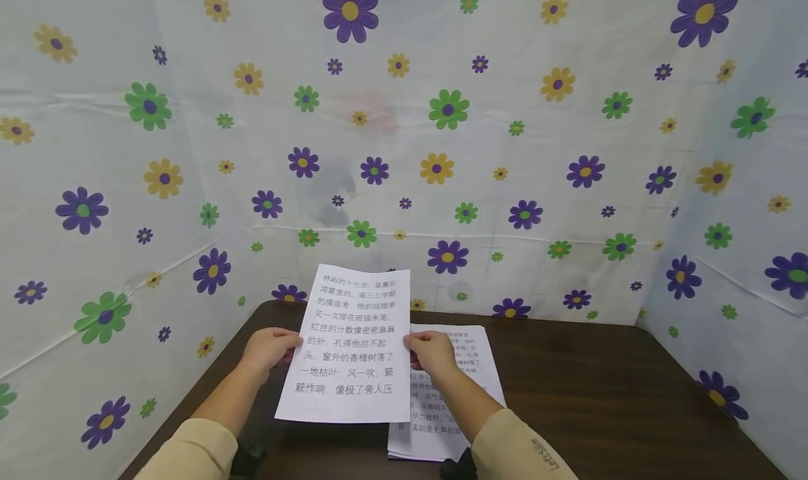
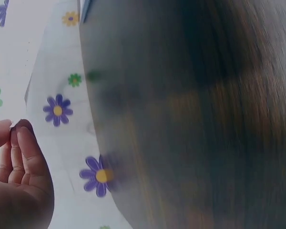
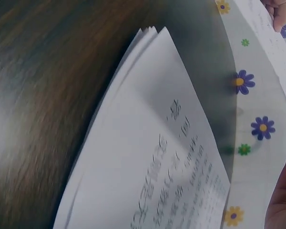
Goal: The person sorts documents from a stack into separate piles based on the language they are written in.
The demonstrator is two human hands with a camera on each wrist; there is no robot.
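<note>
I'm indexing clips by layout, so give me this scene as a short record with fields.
Held sheet: printed side toward the head camera, raised above the table
Left hand: pinches the sheet's left edge
Right hand: pinches its right edge
Paper stack: printed, on the table, partly behind the right forearm
Table colour: dark brown
Backdrop: white, with purple, green and yellow flowers

Rm over tbl (image 1: pixel 618 389) R, sheet (image 1: pixel 346 347) + stack (image 1: pixel 472 352) block ctr
</note>
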